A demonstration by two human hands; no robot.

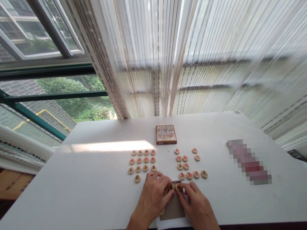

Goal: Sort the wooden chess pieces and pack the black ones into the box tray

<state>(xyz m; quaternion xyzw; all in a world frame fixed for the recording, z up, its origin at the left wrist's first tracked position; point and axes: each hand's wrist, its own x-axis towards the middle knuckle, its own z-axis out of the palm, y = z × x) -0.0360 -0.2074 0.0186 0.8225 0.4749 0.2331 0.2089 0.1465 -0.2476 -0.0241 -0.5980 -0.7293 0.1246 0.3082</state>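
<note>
Round wooden Chinese chess pieces with red or black characters lie about the white table. An open shallow box [175, 208] with a grey bottom sits at the front edge, between my hands. My left hand [155, 191] reaches over its left side, thumb and forefinger closed about a black-lettered chess piece [171, 187] at the far end. Other pieces there are partly covered by the fingers. My right hand [195, 198] comes in from the right, with thumb and forefinger on another chess piece [177, 187] beside it in the far right corner.
Loose chess pieces [146, 160] stand in rows at the left, and more pieces [185, 158] lie at the right. Behind them is the printed box lid [166, 134]. A pixelated item [249, 162] lies farther right on the table [95, 191]. Curtains and a window border the far edge.
</note>
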